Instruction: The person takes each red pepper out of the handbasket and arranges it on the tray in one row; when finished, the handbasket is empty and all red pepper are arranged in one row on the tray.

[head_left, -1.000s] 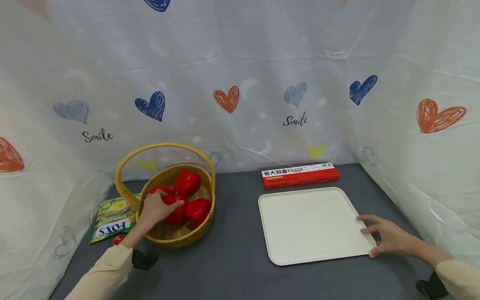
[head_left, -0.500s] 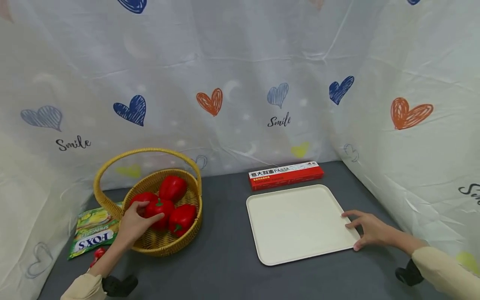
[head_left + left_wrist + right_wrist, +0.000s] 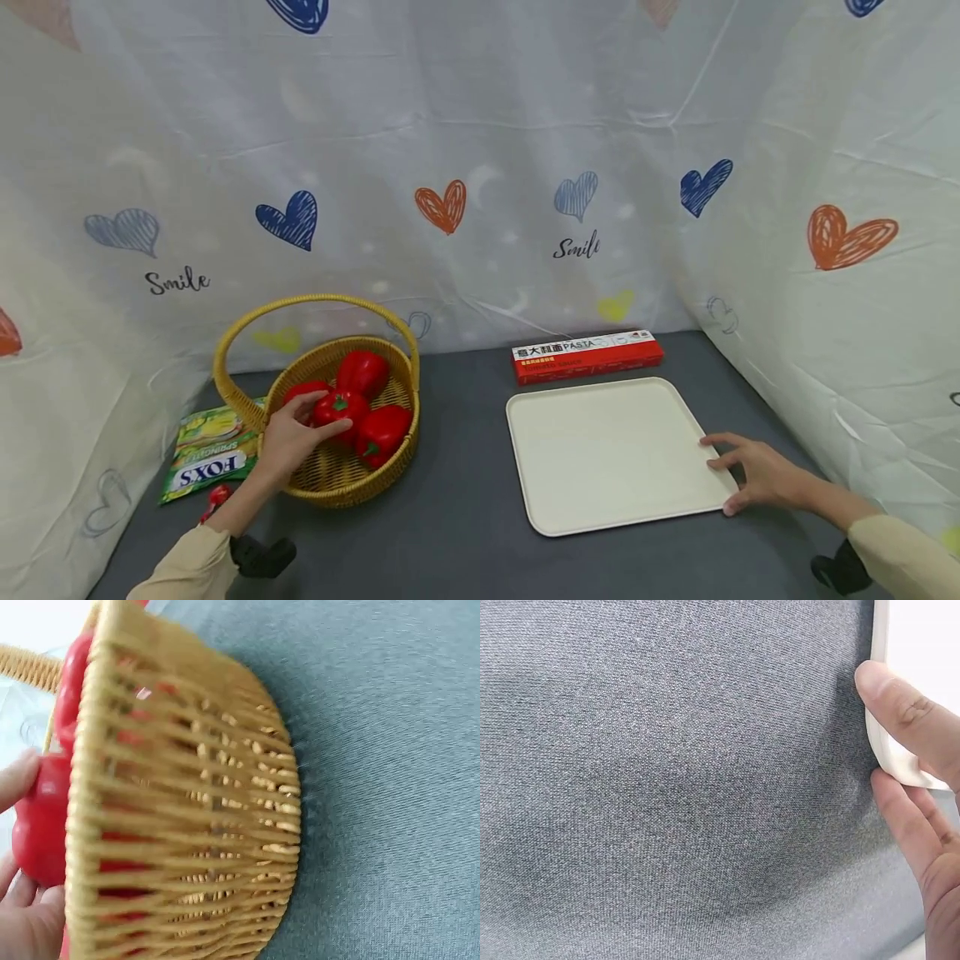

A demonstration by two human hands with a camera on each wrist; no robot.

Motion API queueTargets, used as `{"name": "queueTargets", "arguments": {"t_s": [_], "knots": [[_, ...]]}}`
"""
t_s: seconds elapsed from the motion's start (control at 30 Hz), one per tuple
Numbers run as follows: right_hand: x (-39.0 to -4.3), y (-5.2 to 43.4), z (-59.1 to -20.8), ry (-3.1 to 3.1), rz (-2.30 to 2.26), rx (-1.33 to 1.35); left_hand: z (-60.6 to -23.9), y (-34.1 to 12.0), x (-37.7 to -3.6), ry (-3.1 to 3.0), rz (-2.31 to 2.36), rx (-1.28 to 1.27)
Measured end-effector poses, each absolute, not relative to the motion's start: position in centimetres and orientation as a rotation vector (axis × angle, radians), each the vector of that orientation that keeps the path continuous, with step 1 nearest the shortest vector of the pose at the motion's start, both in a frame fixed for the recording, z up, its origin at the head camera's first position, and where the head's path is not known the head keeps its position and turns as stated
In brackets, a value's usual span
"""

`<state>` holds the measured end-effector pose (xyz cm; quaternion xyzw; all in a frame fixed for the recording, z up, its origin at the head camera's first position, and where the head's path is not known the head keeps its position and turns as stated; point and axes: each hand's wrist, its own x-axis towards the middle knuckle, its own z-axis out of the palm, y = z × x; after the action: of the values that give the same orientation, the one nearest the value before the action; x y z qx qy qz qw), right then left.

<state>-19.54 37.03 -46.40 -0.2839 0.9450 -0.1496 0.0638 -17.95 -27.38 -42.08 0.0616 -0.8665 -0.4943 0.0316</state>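
Observation:
A wicker basket with a hoop handle stands at the left on the grey cloth and holds several red bell peppers. My left hand reaches over the rim and grips one red pepper; the left wrist view shows that pepper in my fingers behind the basket wall. A cream tray lies bare at the right. My right hand holds the tray's right rim, thumb on its near corner, and the right wrist view shows the fingers on the tray edge.
A red pasta box lies behind the tray against the backdrop. A green FOXS candy bag and a small red thing lie left of the basket. Heart-printed white sheeting walls in the table at the back and both sides.
My left hand has closed round a pepper in the basket and raised it slightly. The right hand stays on the tray's rim; the camera view has shifted.

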Motion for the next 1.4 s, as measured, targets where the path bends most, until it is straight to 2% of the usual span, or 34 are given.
{"name": "queueTargets", "arguments": {"t_s": [0.37,0.63,1.03,1.4], "knots": [[-19.4,37.0,-46.2,2.850,-0.423,-0.781,-41.8,-29.3,-18.3,-2.673,-1.712,0.121],[-19.7,36.8,-46.2,2.843,-0.440,-0.817,-40.0,-30.5,-18.1,-2.700,-1.643,0.178],[-19.4,37.2,-46.2,2.832,-0.428,-0.779,-38.1,-30.7,-18.0,-2.621,-1.729,0.135],[-19.5,37.0,-46.0,2.839,-0.448,-0.764,-37.1,-31.1,-17.7,-2.607,-1.826,-0.072]]}}
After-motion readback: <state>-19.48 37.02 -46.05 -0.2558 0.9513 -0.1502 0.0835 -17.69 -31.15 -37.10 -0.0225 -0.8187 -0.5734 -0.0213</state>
